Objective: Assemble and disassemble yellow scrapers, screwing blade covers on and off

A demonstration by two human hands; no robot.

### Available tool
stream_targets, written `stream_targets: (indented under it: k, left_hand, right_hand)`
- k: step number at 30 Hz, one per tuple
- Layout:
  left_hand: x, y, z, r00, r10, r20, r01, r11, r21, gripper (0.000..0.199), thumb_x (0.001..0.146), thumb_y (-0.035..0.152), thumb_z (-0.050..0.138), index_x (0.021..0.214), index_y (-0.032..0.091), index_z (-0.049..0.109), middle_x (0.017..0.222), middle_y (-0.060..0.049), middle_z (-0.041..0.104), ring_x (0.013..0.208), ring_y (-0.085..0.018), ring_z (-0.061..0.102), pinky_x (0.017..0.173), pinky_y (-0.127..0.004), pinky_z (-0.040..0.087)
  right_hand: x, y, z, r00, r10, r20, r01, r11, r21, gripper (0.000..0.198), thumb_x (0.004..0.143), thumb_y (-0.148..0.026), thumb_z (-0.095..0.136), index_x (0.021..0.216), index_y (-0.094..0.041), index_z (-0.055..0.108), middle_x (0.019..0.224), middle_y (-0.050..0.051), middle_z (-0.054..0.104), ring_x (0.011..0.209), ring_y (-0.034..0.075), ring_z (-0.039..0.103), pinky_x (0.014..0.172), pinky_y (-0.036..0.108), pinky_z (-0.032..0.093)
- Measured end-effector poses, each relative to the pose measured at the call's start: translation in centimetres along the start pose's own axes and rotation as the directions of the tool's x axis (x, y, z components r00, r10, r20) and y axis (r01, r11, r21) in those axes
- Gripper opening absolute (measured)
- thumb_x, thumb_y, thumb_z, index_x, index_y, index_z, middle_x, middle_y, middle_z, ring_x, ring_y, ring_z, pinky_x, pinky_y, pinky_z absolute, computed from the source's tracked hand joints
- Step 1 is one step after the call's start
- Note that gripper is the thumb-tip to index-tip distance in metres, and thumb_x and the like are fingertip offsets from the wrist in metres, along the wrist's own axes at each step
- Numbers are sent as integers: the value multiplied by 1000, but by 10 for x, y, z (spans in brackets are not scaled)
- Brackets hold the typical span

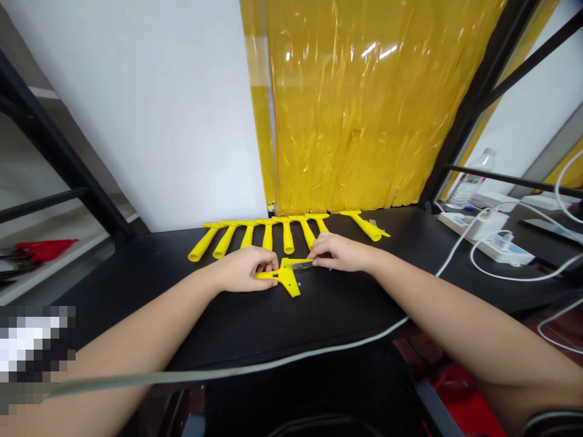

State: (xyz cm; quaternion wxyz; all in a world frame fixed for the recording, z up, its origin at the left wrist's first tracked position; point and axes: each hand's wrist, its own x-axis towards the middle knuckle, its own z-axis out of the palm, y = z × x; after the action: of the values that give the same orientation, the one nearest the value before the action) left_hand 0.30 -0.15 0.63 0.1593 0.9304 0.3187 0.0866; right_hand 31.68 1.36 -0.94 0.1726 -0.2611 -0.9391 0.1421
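My left hand (246, 269) is closed around the grip of a yellow plastic T-shaped scraper (288, 280), which lies low over the black table with its wide head pointing right. In the fingers of my right hand (339, 252) is one end of a thin grey metal blade (301, 265). The blade's other end meets the scraper's head; whether it sits in a slot I cannot tell. A tiny shiny metal piece (299, 284) lies beside the head. Behind my hands stands a row of several similar yellow scrapers (288, 237), their round hollow grips facing me.
One more yellow scraper (364, 226) lies apart at the right of the row. A white power strip (487, 237) with cables and a plastic bottle (473, 179) are at the right. A pale cable (282, 363) crosses the table's front edge. Yellow film (364, 109) hangs behind.
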Motion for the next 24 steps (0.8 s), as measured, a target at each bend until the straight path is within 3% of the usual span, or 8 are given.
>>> stream_targets:
  k: [4, 11, 17, 24]
  left_hand:
    - [0, -1, 0, 1000, 12, -3, -12, 1000, 10, 23, 85, 38, 73, 97, 20, 68, 86, -1, 67, 71, -14, 58, 64, -25, 43]
    - [-1, -1, -1, 1000, 14, -13, -14, 1000, -3, 23, 85, 38, 73, 97, 19, 69, 86, -2, 67, 75, -16, 60, 65, -26, 45]
    - [-2, -1, -2, 1000, -6, -10, 6, 1000, -31, 25, 84, 40, 74, 98, 19, 70, 86, -3, 68, 76, -17, 62, 67, -27, 47]
    - [-2, -2, -1, 1000, 4, -6, -4, 1000, -26, 24, 85, 39, 73, 99, 19, 69, 88, -3, 68, 77, -17, 63, 68, -27, 48]
  right_hand:
    - [1, -3, 1, 1000, 26, 8, -26, 1000, 9, 22, 100, -20, 63, 115, -19, 79, 103, 7, 79, 97, 24, 61, 92, 39, 48]
    - [2, -4, 1, 991, 122, -54, -124, 991, -47, 20, 100, -21, 59, 107, -18, 77, 99, 10, 75, 93, 22, 65, 86, 35, 49]
    - [-1, -1, -1, 974, 213, -76, -210, 977, 49, 16, 98, -21, 58, 103, -16, 72, 92, 7, 74, 78, 18, 64, 74, 31, 48]
    - [-3, -5, -2, 980, 192, -51, -181, 968, 173, 11, 92, -26, 65, 98, -16, 68, 79, 1, 66, 68, 13, 57, 65, 26, 45]
